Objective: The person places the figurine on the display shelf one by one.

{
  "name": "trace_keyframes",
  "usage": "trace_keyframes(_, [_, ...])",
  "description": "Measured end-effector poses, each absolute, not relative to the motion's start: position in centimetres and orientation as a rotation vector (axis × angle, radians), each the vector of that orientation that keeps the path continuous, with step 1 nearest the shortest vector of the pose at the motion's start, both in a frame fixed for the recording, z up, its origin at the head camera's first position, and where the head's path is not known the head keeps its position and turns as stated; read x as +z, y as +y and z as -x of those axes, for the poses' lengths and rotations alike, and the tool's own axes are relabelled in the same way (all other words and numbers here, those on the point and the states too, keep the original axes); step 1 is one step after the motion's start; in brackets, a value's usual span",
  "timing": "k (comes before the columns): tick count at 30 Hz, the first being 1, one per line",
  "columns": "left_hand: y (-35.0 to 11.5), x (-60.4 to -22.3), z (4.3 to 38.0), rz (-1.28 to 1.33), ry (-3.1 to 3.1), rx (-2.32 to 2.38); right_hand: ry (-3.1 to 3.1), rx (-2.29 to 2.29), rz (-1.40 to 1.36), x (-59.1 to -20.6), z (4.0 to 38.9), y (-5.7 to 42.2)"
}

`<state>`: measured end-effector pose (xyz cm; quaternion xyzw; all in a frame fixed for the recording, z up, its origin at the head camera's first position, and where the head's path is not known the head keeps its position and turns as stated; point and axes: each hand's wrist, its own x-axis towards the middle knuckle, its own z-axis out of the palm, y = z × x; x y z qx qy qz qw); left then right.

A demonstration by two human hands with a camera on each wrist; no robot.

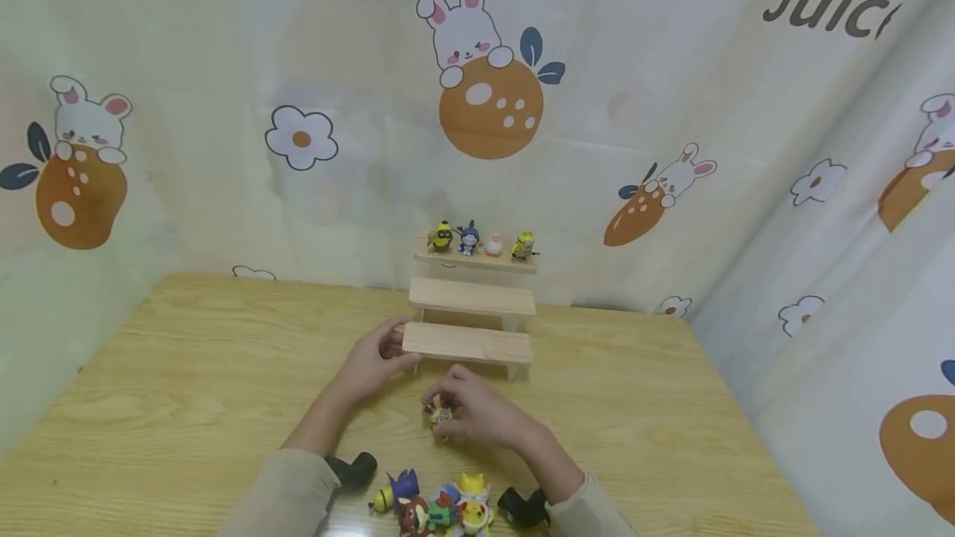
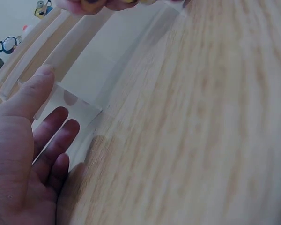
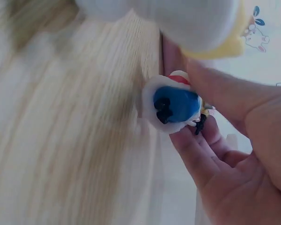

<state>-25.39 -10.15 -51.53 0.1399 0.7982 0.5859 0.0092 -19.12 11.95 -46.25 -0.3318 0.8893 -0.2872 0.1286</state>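
Note:
My left hand (image 1: 376, 359) holds the left end of the lowest step of a wooden stepped display stand (image 1: 468, 343). In the left wrist view its thumb lies at the plank's edge, with the other fingers beside the clear end panel (image 2: 77, 101). My right hand (image 1: 481, 408) pinches a small toy figurine (image 1: 440, 415) above the table, just in front of the stand. Seen from the right wrist, the figurine (image 3: 175, 105) turns a white-rimmed blue underside with a black part toward the camera; its front is hidden there.
Several figurines (image 1: 473, 512) lie in a pile at the table's near edge, with black curved pieces (image 1: 354, 471) on either side. Four-legged or not cannot be told, small figurines (image 1: 468, 239) stand on the top step. Printed cloth (image 1: 358, 214) hangs behind the table.

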Motion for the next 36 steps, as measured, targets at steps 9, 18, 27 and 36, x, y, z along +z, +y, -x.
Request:
trace_keyframes(9, [-10.1, -51.4, 25.5, -0.443, 2.503, 1.831, 2.520, -1.032, 0.859, -46.6, 19.5, 12.0])
trace_keyframes(18, [-10.1, -51.4, 25.4, -0.443, 2.500, 1.832, 2.558, -1.080, 0.836, -46.9, 19.7, 12.1])
trace_keyframes(27, [-9.9, -51.4, 25.3, -0.437, 2.512, 1.802, 2.730, -0.921, 0.961, -46.7, 19.3, 12.0])
trace_keyframes(36, [-9.8, -50.3, 24.5, -0.409, 2.503, 1.804, 2.819, -0.616, 0.985, -46.1, 18.6, 11.6])
